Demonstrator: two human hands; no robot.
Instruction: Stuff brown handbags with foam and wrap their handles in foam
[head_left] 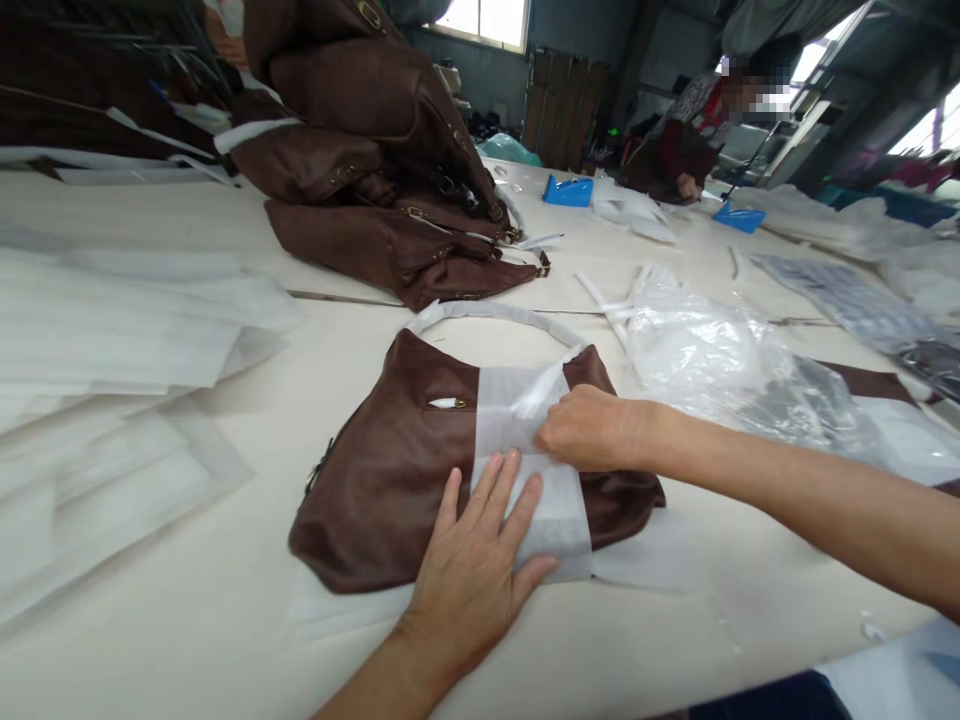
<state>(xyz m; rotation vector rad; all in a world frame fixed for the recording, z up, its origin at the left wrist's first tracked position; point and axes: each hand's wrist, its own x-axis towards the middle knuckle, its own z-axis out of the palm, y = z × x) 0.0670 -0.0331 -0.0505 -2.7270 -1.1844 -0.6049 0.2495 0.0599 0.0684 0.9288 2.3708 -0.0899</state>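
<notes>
A brown leather handbag lies flat before me, its strap wrapped in white and arched toward the far side. Across its middle runs a strip of white tissue paper. My left hand rests flat on the bag and the paper, fingers spread. Curled closed, my right hand is on the upper right part of the paper; what its fingers pinch, if anything, is hidden. A zipper pull with a white wrap shows on the bag. More white sheet sticks out beneath the bag.
Stacked brown handbags stand behind on the white table. Sheets of white paper lie at left, clear plastic bags at right. Farther back are blue holders and another person at the table.
</notes>
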